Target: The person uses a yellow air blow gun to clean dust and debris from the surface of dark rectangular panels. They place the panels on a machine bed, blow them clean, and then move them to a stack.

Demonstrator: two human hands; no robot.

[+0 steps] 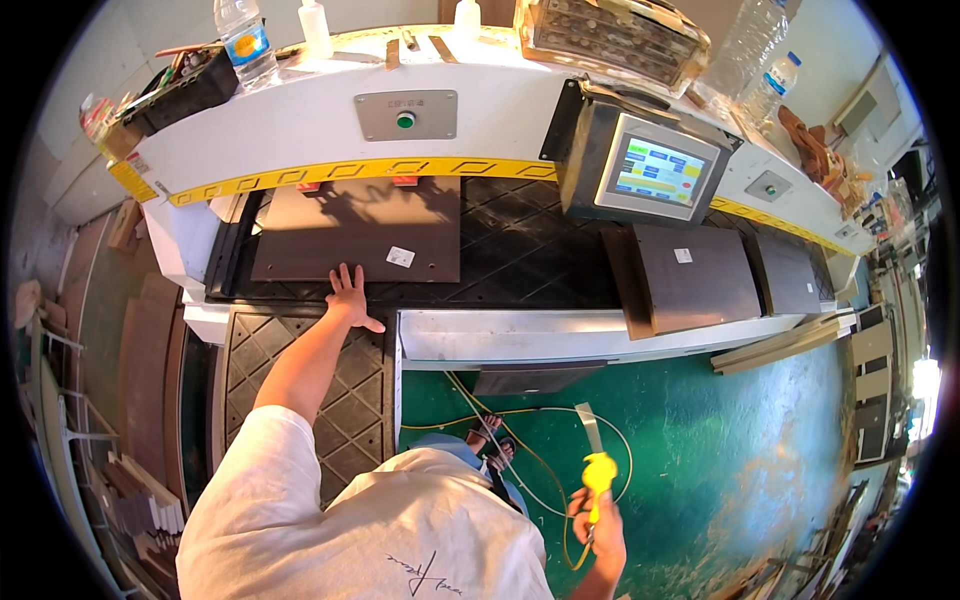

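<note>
My left hand [348, 297] lies with fingers spread at the near edge of a flat brown panel [350, 230], its fingertips by the edge. The panel rests on the black machine bed [520, 250], its far side passing under the white machine beam. A small white label [400, 257] and small holes show on the panel. In my right hand [604, 530], closed around its handle, is a yellow air blow gun [598, 474], held low over the floor to the right of my body. A thin yellowish hose [572, 555] runs from it.
Across the back runs the white beam [300, 130] with a green button [405, 120] and a touchscreen [655, 168]. More brown panels [697, 280] lie at right. A black grid-patterned side table [300, 400] stands by my left. Hose loops lie on the green floor [700, 440].
</note>
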